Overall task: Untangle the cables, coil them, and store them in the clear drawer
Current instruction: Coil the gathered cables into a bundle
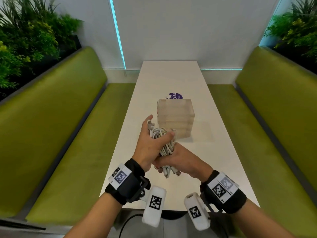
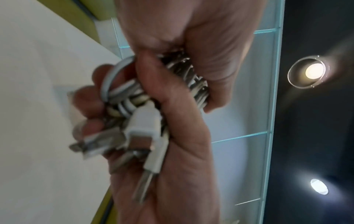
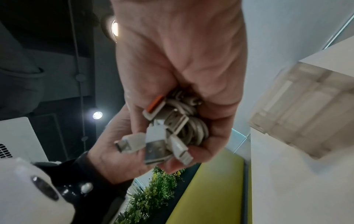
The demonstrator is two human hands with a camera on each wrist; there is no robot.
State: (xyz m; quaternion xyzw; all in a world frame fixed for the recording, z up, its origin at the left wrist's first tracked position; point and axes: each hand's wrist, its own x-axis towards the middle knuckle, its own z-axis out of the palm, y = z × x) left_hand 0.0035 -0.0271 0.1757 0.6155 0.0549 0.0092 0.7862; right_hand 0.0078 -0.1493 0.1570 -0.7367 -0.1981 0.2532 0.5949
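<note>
A bundle of white cables [image 1: 165,145] hangs above the table between both hands, just in front of the clear drawer unit [image 1: 175,117], whose drawers look closed. My left hand [image 1: 149,143] grips the upper part, thumb pressed over the loops, with a plug lying along the raised forefinger. My right hand [image 1: 185,160] grips the lower end, where several USB plugs [image 1: 171,172] stick out towards me. The left wrist view shows the cables [image 2: 132,94] squeezed between my left hand [image 2: 191,37] and my right hand [image 2: 182,166]. The right wrist view shows my right hand [image 3: 182,53] curled round plugs [image 3: 159,136], beside the drawer unit [image 3: 306,109].
The long white table [image 1: 171,79] runs away from me, with a purple round sticker [image 1: 175,96] behind the drawer unit. Green benches [image 1: 68,134] [image 1: 257,134] flank it, plants stand behind them, and a white wall closes the far end.
</note>
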